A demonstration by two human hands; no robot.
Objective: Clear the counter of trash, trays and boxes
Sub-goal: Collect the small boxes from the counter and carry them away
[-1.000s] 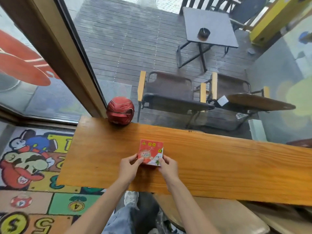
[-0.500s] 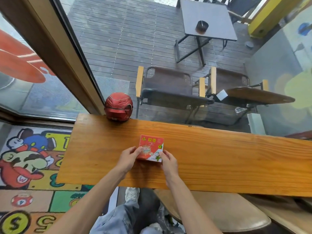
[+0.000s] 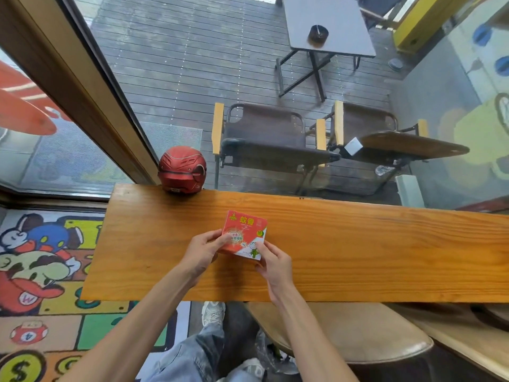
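A small red and white box [image 3: 246, 230] with printed characters sits near the middle of the long wooden counter [image 3: 358, 252]. My left hand [image 3: 203, 250] grips its near left corner, thumb on the top face. My right hand [image 3: 272, 261] grips its near right corner. The box looks slightly tipped up at the near edge between my two hands.
A red helmet [image 3: 182, 170] rests at the counter's far left edge against the window. A wooden stool [image 3: 358, 332] stands under the counter on the right. A crumpled clear plastic bag [image 3: 268, 354] lies by my feet. Chairs and a table stand outside the glass.
Both hands have closed more firmly on the box's near corners, and its near edge has risen a little. The view has tilted slightly downward.
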